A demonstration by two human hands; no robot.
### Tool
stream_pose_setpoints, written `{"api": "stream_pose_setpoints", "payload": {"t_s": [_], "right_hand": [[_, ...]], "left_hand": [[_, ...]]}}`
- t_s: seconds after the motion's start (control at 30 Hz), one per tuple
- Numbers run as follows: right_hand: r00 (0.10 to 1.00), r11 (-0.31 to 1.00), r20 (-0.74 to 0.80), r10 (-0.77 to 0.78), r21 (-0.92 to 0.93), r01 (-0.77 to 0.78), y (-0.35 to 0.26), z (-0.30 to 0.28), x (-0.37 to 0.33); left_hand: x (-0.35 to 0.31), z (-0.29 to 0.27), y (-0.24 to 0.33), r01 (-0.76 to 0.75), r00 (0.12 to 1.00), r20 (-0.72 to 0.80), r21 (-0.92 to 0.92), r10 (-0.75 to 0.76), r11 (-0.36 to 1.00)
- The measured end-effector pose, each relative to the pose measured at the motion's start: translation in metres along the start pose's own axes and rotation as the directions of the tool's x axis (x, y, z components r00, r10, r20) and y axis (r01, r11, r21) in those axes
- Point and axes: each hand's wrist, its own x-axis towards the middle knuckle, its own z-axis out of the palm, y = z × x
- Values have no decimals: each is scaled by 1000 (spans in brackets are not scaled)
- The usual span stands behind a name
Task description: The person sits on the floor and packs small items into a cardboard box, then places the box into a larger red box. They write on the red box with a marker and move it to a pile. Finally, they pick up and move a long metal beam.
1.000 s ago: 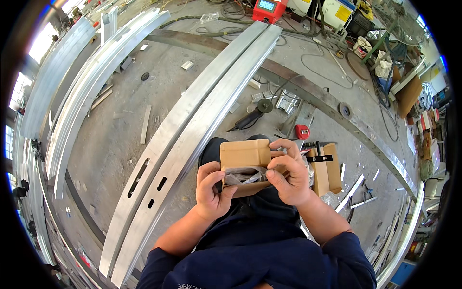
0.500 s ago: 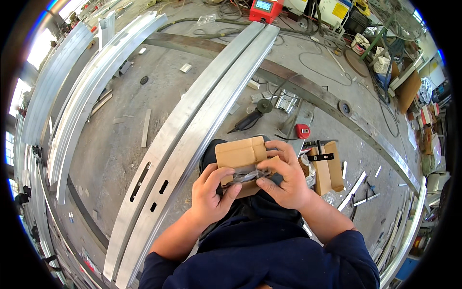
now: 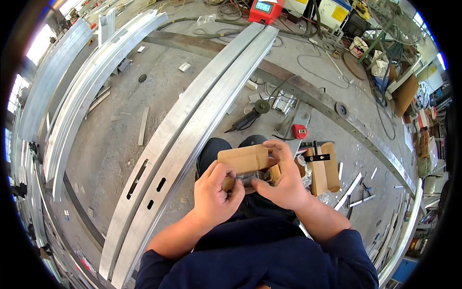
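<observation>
A small brown cardboard box [image 3: 243, 160] with its lid flap raised is between my hands, over my lap. My left hand [image 3: 217, 192] is closed at the box's left side, thumb and fingers curled in at the edge. On the other side my right hand [image 3: 283, 180] grips the box, fingers behind the flap and thumb over the opening. Inside shows a clear plastic bag [image 3: 251, 180]; its contents cannot be made out. To the right lies a larger opened cardboard box [image 3: 323, 171] with a black slotted metal bracket [image 3: 317, 157] across it.
Two long aluminium profiles [image 3: 192, 115] with slots run along my left, resting on a steel beam [image 3: 308, 91]. Ahead lie an angle grinder [image 3: 250, 118] and a red tape measure [image 3: 300, 131]. A red machine [image 3: 264, 10] stands farther off. Metal offcuts [image 3: 349, 190] litter the right floor.
My right thumb has moved left over the box's opening, and my left fingers have curled in more tightly. The view has shifted slightly.
</observation>
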Motion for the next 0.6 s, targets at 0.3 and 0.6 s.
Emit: {"api": "stream_pose_setpoints", "payload": {"t_s": [0.3, 0.6], "right_hand": [[987, 959, 92, 133, -264, -105, -29, 3, 17], [972, 804, 152, -179, 592, 55, 42, -22, -24]], "left_hand": [[-8, 2, 5, -107, 993, 40, -45, 109, 993], [-8, -2, 0, -97, 988, 127, 62, 89, 993]]}}
